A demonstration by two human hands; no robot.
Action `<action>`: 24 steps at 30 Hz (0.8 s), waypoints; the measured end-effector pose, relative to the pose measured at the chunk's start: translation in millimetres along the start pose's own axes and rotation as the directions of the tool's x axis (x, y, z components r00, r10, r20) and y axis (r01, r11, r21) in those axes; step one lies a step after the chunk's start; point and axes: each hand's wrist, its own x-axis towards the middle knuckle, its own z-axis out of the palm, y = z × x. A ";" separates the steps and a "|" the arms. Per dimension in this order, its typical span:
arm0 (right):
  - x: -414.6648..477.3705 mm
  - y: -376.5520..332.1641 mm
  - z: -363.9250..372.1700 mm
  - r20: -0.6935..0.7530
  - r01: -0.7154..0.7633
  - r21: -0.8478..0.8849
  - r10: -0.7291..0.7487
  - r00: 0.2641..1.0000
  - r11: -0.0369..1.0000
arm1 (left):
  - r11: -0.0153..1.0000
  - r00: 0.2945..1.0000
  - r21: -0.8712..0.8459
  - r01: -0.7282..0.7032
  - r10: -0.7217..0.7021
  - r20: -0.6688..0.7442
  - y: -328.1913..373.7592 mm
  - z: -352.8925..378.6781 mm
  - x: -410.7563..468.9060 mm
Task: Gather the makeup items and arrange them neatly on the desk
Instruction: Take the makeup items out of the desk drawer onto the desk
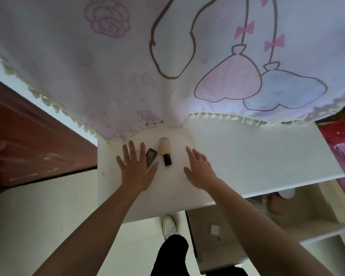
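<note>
White desk [247,156]: brush [165,151], perhaps lipstick [151,155], between left hand [136,172], right hand [199,170]

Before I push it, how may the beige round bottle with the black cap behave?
The beige round bottle lies on its side, so it may roll. Its squarish black cap could stop that. Small, so probably light.

On the desk [247,152], the small flat case [151,156] lies just right of my left hand [136,168]; the foundation bottle [165,152] lies beside it, left of my right hand [199,169]. The curtain [167,66] hangs beyond both.
</note>
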 end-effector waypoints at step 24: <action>-148.7 358.4 65.1 -0.069 -0.290 0.032 0.292 0.954 0.956 | 0.868 0.854 0.046 -0.494 0.474 0.216 291.4 203.1 -173.1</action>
